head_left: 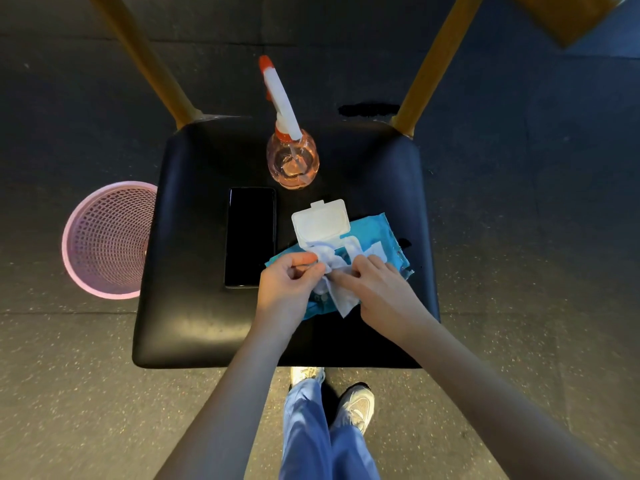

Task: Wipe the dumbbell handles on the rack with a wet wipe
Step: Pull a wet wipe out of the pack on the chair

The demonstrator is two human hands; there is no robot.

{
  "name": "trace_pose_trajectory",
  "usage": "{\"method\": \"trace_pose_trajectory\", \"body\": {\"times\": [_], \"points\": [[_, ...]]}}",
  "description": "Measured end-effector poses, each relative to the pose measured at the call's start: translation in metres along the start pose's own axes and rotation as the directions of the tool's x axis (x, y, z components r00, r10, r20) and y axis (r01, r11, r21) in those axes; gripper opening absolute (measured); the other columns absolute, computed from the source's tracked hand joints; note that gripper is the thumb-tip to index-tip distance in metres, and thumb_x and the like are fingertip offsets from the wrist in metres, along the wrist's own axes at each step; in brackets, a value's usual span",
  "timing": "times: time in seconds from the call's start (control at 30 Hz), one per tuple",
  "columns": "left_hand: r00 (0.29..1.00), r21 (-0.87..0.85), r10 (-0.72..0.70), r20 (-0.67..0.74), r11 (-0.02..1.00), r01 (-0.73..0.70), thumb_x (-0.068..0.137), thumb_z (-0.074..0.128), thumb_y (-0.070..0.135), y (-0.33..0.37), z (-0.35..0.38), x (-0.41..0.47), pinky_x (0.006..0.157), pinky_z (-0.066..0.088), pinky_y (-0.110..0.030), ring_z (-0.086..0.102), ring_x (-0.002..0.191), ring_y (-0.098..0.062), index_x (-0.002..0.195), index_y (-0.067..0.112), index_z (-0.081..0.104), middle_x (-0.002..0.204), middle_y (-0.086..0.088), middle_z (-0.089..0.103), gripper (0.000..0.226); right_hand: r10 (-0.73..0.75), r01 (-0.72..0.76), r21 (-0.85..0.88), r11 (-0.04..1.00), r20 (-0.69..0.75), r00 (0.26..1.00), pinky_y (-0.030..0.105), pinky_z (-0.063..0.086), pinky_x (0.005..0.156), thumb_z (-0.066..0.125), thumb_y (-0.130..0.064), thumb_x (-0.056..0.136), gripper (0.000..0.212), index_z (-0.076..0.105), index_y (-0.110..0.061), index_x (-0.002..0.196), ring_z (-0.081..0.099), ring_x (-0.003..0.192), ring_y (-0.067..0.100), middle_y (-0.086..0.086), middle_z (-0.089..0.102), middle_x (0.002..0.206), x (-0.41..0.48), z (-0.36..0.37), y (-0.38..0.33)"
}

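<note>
Pack of wet wipes (384, 233), lid open, lies on the black chair seat (194, 306) beside a phone (250, 237). Just above it, left hand (289, 282) and right hand (377, 292) both pinch one white wet wipe (341, 301), crumpled between them.

Gym: speckled rubber floor (104, 375), black padded seat (194, 323), yellow frame (138, 53).

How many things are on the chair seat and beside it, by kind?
Spray bottle: 1
Phone: 1
Wipe pack, lid open: 1
Wet wipe, held by left hand and right hand: 1
Pink basket on the floor: 1
Total: 5
</note>
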State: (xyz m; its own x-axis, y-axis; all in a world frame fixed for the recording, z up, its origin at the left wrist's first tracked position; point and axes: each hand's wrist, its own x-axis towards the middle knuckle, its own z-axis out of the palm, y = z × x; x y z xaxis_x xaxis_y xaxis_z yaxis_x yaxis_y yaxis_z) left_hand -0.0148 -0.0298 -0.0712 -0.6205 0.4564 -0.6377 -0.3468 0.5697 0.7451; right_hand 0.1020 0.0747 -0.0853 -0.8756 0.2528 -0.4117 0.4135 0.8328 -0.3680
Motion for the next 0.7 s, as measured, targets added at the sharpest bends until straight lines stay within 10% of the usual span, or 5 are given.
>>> {"method": "trace_pose_trajectory", "body": {"times": [0.3,0.5,0.7], "points": [[0.999,0.099,0.025,0.047,0.995,-0.029,0.093,0.060,0.018,-0.001,-0.004,-0.002,0.069,0.051,-0.010,0.061,0.094,-0.004,0.113,0.021,0.067,0.101,0.008,0.065,0.021,0.208,-0.201,-0.054,0.978,0.208,0.956,0.044,0.033,0.104,0.050,-0.019,0.095,0.049,0.033,-0.028,0.140,0.035,0.125,0.027,0.009,0.037,0.132,0.024,-0.007,-0.011],[0.997,0.185,0.057,0.060,0.981,-0.067,0.096,0.054,0.019,-0.003,-0.011,0.002,0.068,0.049,-0.011,0.056,0.096,-0.006,0.124,0.023,0.059,0.107,0.006,0.057,0.028,0.236,-0.193,0.431,0.882,-0.049,0.970,0.027,0.046,0.085,0.044,0.000,0.093,0.044,0.051,-0.024,0.130,0.047,0.105,0.016,0.001,0.050,0.114,-0.011,-0.007,0.002],[0.999,0.152,0.050,0.021,0.987,-0.053,0.096,0.056,0.019,-0.001,-0.005,0.007,0.062,0.048,-0.010,0.058,0.093,-0.010,0.124,0.019,0.053,0.105,-0.001,0.059,0.028,0.081,-0.070,0.173,0.982,-0.060,0.995,0.037,0.044,0.091,0.051,-0.006,0.088,0.037,0.062,-0.018,0.122,0.051,0.101,0.022,0.006,0.056,0.105,-0.029,0.005,0.012]]}}
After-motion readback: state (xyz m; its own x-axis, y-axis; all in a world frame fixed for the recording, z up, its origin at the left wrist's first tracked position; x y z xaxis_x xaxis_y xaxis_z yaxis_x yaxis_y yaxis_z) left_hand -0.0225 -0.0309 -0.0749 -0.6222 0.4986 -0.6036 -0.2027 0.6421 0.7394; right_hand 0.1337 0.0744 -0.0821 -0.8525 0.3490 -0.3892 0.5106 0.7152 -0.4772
